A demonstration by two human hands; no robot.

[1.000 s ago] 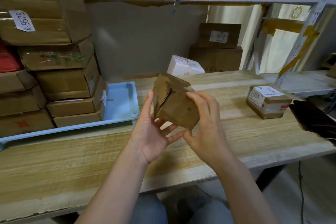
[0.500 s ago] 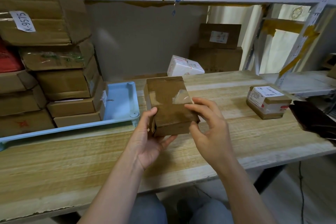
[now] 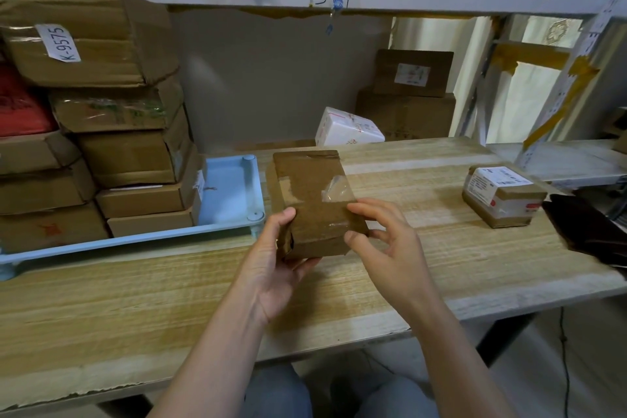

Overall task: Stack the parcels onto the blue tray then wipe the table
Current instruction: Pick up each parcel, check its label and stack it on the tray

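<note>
- A person sits at a pale wooden bench (image 3: 424,248), seen from a camera on their own head looking forward and down.
- Both hands hold one brown cardboard parcel (image 3: 314,200) just above the bench, near the middle of its width and a little back from the near edge.
- A second ago this parcel was tipped up on a corner, showing its flap seam. It has since been turned flat, so its broad taped face now looks up and its long side runs away from the person.
- The left hand (image 3: 274,268) grips the parcel's near left corner, thumb curled on top and fingers underneath.
- The right hand (image 3: 386,248) pinches the near right edge, fingertips curled on the taped top. A loose flap of clear tape stands up just beyond them.
- The blue tray (image 3: 234,195) lies at the bench's left side, just left of the held parcel. Its near right corner is bare; the rest carries a tall stack of brown boxes (image 3: 142,159).
- Judgement: levelling the parcel suggests it is ready to be set down flat on the tray, most likely in that bare corner or on the stack.
- A labelled parcel (image 3: 502,195) sits on the bench near the right edge, well apart from the hands. A white parcel (image 3: 349,129) lies at the back edge.
- Judgement: with parcels left on the bench, stacking is unfinished and wiping has not begun. A dark cloth (image 3: 587,227) rests at the right edge.
</note>
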